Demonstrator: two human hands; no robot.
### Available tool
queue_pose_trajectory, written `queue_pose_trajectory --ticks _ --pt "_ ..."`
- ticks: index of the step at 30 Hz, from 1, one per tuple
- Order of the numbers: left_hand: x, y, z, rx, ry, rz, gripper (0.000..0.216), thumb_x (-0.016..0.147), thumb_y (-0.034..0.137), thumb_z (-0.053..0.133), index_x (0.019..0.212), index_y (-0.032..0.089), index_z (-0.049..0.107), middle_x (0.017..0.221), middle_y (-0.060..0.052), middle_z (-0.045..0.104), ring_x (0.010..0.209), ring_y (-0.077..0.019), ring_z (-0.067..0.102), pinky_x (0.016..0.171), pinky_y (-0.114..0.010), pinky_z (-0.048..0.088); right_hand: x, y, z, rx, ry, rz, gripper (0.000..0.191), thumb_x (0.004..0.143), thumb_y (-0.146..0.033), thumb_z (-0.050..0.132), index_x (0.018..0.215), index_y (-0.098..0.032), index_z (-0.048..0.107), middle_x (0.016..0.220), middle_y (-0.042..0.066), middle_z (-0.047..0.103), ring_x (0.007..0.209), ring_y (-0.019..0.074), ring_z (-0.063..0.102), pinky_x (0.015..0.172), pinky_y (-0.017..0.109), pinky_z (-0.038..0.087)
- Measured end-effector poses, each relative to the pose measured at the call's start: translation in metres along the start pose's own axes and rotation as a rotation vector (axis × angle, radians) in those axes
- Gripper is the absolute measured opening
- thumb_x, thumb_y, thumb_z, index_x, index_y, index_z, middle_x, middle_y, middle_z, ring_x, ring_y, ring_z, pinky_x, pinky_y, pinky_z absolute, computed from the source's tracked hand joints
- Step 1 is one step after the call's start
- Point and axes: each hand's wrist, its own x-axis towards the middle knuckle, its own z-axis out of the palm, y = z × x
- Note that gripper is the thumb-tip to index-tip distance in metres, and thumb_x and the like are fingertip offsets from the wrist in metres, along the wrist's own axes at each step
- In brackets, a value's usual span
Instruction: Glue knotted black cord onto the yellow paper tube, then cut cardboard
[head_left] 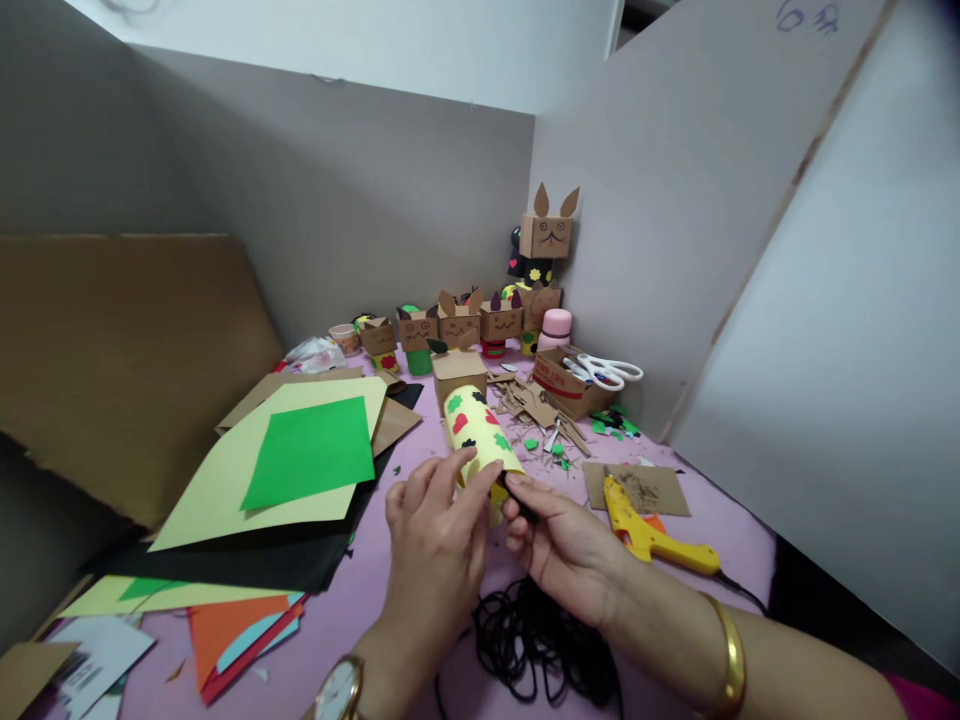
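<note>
A pale yellow paper tube (486, 425) with red, green and black cut-out shapes lies pointing toward me, its far end against a small cardboard box (459, 372). My left hand (439, 525) is closed on the tube's near end, its fingers along the top and side. At that same rim, my right hand (559, 545) pinches a small black piece between thumb and fingers. What the piece is, I cannot make out; it is mostly covered by the fingers. Just below both hands lies a tangled heap of black cord (536, 650).
A yellow glue gun (660, 540) rests on a cardboard piece (667, 490) at right. Coloured paper sheets (311, 450) are stacked at left. Behind stand several cardboard animal figures (459, 325), a pink bottle (556, 328) and a box (559, 385) with white-handled scissors (611, 372). Grey panels (360, 200) enclose the table.
</note>
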Motion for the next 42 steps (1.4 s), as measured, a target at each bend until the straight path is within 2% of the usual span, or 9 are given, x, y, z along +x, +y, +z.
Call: queue_pose_trajectory --ticks 7,13,20,29,35,42 --pt "0.0003 0.0003 -0.0005 0.012 -0.022 0.008 0.035 0.081 0.010 0.049 0.110 0.025 0.062 0.117 -0.009 0.060 0.103 -0.0281 0.046 0.080 -0.042 0.031 -0.0012 -0.0016 0.0032 -0.004 0.007 -0.010 0.017 0.058 -0.019 0.078 0.068 -0.013 0.067 0.049 -0.003 0.059 0.042 0.0045 0.048 0.042 0.014 0.038" --pt "0.0016 0.0000 -0.0011 0.006 -0.025 0.000 0.032 0.081 0.010 0.049 0.107 0.024 0.063 0.117 -0.009 0.061 0.103 -0.0280 0.047 0.079 -0.042 0.031 -0.0011 -0.0018 0.0019 -0.025 -0.039 -0.013 0.017 0.061 -0.019 0.078 0.073 -0.013 0.068 0.052 -0.004 0.060 0.043 0.0041 0.048 0.042 0.014 0.038" --pt "0.0018 0.0002 -0.0006 -0.006 -0.028 -0.010 0.032 0.082 0.011 0.048 0.107 0.024 0.063 0.117 -0.008 0.061 0.103 -0.0279 0.047 0.080 -0.043 0.032 -0.0001 -0.0016 0.0015 -0.015 -0.017 -0.021 0.023 0.056 -0.019 0.081 0.073 -0.012 0.067 0.054 -0.004 0.061 0.046 0.0039 0.051 0.045 0.013 0.040" --pt "-0.0006 -0.0010 0.0013 -0.008 -0.011 0.002 0.033 0.081 0.011 0.049 0.108 0.024 0.061 0.117 -0.009 0.059 0.103 -0.0281 0.046 0.079 -0.043 0.033 0.0000 -0.0020 -0.0025 -0.087 -0.072 0.008 0.017 0.061 -0.021 0.078 0.071 -0.014 0.065 0.054 -0.004 0.058 0.045 0.0046 0.048 0.045 0.016 0.039" --pt "-0.0006 -0.0016 0.0023 -0.012 -0.004 0.011 0.035 0.082 0.011 0.049 0.113 0.025 0.058 0.116 -0.008 0.059 0.103 -0.0275 0.046 0.079 -0.042 0.033 -0.0036 -0.0023 0.0002 -0.071 -0.083 0.026 0.016 0.062 -0.018 0.077 0.073 -0.014 0.067 0.054 -0.004 0.060 0.046 0.0035 0.050 0.047 0.013 0.041" --pt "0.0021 -0.0019 -0.0009 -0.021 -0.004 0.003 0.031 0.082 0.010 0.048 0.106 0.024 0.061 0.116 -0.008 0.059 0.103 -0.0275 0.046 0.080 -0.043 0.033 -0.0077 -0.0028 -0.0012 -0.100 -0.111 0.037 0.014 0.062 -0.012 0.075 0.074 -0.013 0.068 0.056 -0.002 0.063 0.049 0.0046 0.055 0.046 0.013 0.041"
